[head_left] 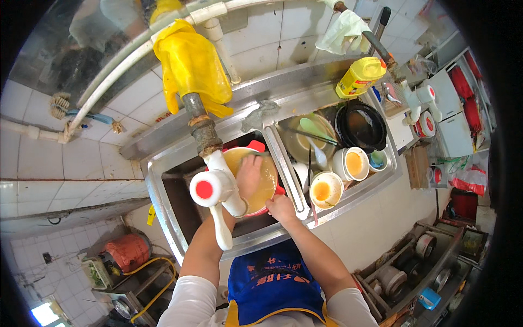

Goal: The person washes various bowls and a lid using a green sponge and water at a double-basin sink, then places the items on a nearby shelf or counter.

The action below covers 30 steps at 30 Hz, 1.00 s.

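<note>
A red pot with a pale inside (274, 171) sits in the left basin of a stainless-steel sink (175, 241). Cloudy yellowish water (266, 186) fills much of it. My left hand (249, 171) reaches down into this water, its fingers partly blurred and submerged. Something greenish shows by the fingertips; whether the hand grips it is unclear. At the pot's near right side, my right hand (282, 207) is closed on the rim, close to a red side handle (280, 189). The other red handle (256, 145) points away from me.
A white tap (222, 186) overhangs the pot. The right basin holds a black pot (361, 124), a white bowl (327, 190), stacked cups (351, 163), a green ladle (314, 128) and a white spoon (319, 155). Behind are a grey cloth (260, 114), yellow jug (361, 77) and yellow rubber gloves (192, 61).
</note>
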Motion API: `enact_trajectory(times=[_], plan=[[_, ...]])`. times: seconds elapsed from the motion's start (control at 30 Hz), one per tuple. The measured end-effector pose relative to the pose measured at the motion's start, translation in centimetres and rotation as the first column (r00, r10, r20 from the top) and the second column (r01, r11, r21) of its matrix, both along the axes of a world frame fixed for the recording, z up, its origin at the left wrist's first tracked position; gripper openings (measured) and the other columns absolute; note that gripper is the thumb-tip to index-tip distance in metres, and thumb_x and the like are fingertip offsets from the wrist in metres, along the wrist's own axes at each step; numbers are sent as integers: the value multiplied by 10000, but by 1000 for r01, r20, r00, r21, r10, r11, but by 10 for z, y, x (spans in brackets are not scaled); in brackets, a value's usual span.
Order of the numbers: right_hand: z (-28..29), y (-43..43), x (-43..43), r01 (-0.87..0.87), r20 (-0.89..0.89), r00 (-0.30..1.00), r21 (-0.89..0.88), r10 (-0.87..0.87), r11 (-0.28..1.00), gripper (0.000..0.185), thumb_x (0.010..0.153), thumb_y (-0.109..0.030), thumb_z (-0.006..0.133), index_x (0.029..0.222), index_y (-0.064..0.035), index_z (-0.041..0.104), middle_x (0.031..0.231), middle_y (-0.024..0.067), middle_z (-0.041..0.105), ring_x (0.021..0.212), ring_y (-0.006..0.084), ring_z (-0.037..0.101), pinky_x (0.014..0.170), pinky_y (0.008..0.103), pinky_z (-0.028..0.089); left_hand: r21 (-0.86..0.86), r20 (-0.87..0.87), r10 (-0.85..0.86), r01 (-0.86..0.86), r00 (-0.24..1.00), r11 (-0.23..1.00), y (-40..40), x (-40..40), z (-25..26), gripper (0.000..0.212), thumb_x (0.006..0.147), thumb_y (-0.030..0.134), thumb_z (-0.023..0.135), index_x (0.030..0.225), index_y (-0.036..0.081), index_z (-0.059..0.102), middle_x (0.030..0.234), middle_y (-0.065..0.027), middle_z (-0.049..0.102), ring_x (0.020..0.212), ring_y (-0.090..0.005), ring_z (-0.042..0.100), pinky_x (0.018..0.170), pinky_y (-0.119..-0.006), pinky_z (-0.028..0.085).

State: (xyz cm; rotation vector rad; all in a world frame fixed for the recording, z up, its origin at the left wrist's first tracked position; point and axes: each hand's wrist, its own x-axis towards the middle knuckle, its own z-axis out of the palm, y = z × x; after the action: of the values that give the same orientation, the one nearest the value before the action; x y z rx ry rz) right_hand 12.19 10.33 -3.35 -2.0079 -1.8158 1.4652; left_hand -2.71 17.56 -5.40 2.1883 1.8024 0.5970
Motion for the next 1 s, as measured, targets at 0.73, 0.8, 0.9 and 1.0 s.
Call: enact_trajectory(times=[0.73,0.8,0.9,1.0], plan=[[-16,-2,-1,21,102,994,88,-30,996,392,844,-327,496,746,12,666,695,190,659,754,344,662,772,445,514,-43,-398,91,-117,913,992,11,-46,19,180,835,98,511,1014,86,508,995,-102,554,989,-270,566,845,-393,469],[-8,2,-6,-27,125,992,103,14,994,394,845,-330,501,746,14,664,708,208,655,759,362,657,775,454,513,-182,-235,88,-133,968,974,15,-20,5,246,805,62,534,1050,75,513,1005,-115,550,1021,-306,545,858,-421,470],[-14,-3,-1,-18,127,992,91,6,996,394,846,-333,499,757,14,664,738,230,650,769,393,646,771,474,508,-205,-29,-134,126,991,971,-7,-2,-3,338,776,59,552,1112,82,531,1051,-133,553,1032,-335,534,882,-433,462],[-15,-3,4,-35,120,993,115,21,993,390,846,-335,489,775,4,666,777,237,649,790,398,641,769,478,506,-246,17,-317,311,948,918,-49,-15,-6,397,758,79,566,1153,103,545,1132,-144,545,1049,-345,526,904,-449,447]])
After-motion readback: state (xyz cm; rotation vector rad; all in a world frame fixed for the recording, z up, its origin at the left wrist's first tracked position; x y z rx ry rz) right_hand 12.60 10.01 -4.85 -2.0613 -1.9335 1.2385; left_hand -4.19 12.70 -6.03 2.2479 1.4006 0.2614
